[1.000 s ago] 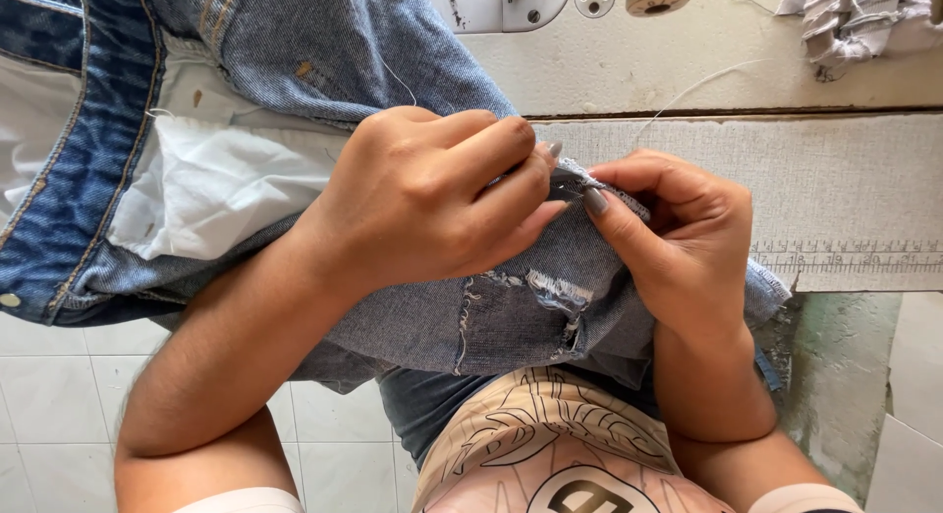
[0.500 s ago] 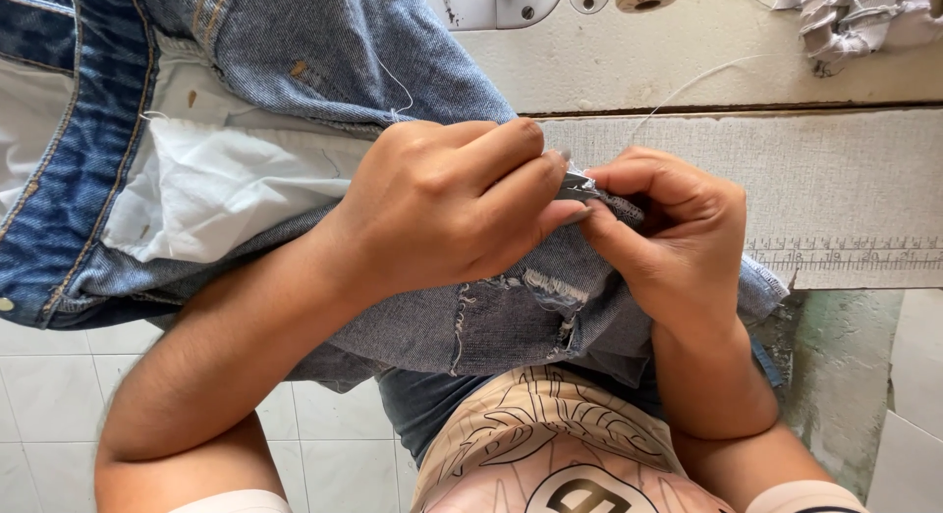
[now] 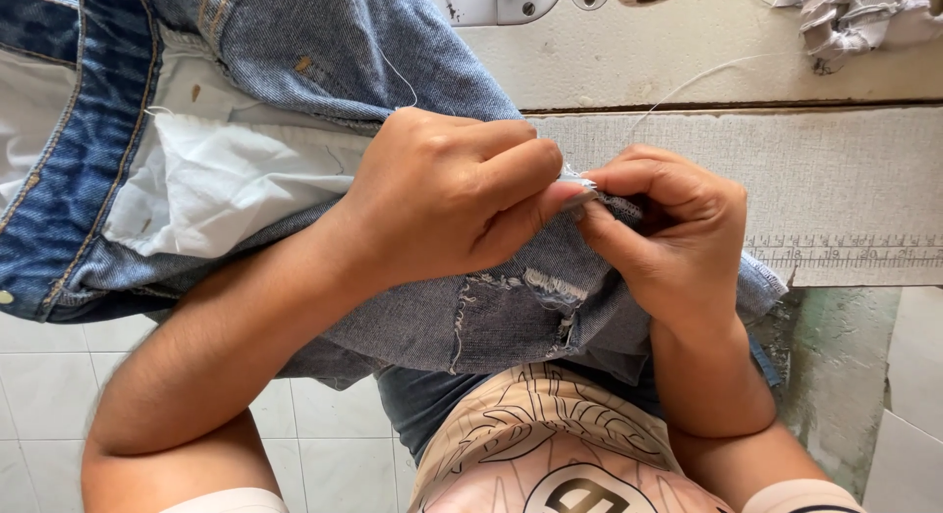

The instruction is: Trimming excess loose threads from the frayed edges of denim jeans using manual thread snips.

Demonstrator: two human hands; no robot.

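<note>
Denim jeans (image 3: 295, 52) lie across the lap, waistband toward the left, legs running right. Curled into a fist, the left hand (image 3: 447, 194) pinches a fold of cloth between thumb and forefinger. Touching it, the right hand (image 3: 668, 238) grips the same fold; anything else between their fingertips is hidden.
</note>
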